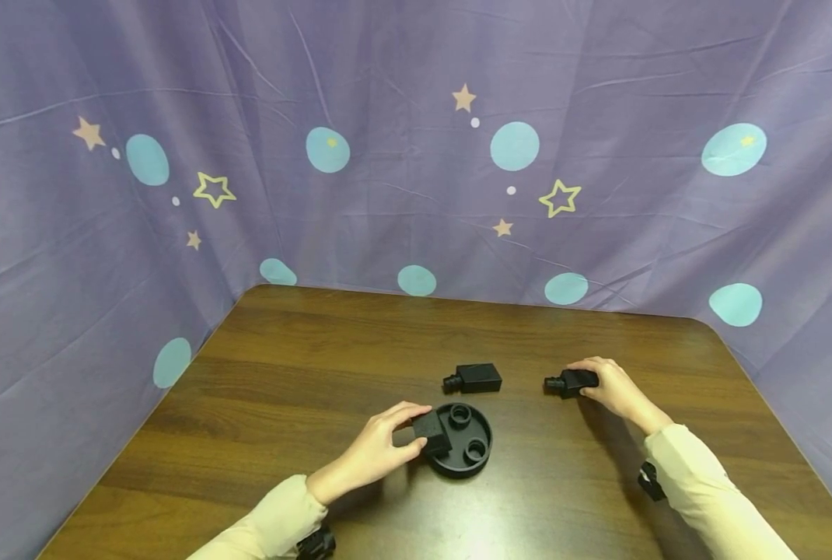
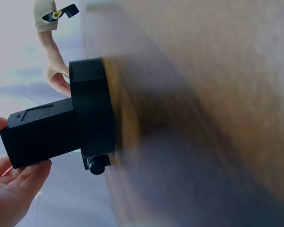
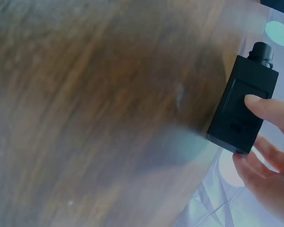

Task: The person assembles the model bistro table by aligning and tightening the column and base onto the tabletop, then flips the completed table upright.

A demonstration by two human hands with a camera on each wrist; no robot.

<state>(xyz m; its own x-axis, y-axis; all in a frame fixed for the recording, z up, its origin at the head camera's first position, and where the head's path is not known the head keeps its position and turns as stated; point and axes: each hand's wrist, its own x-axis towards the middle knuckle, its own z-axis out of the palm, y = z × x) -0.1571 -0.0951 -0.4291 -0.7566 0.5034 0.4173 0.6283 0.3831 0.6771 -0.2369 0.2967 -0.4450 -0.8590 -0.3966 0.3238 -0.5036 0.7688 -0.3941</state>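
My left hand (image 1: 370, 451) pinches a black rectangular block (image 1: 430, 429) between thumb and fingers. The block stands at the left side of a round black base (image 1: 462, 434) with a raised rim; its lower end is hidden inside. Two ring-shaped sockets show to the right of it. Farther right, my right hand (image 1: 615, 390) grips a second black block (image 1: 574, 382) with a ridged round stub pointing left. In the right wrist view, the thumb presses this block's (image 3: 241, 106) recessed face and fingertips support its end.
A third black block (image 1: 480, 377) lies on its side just behind the base, its stub pointing left. All stand on a brown wood-grain table (image 1: 332, 342). A purple curtain (image 1: 416, 187) with stars and blue spots hangs along the back and sides.
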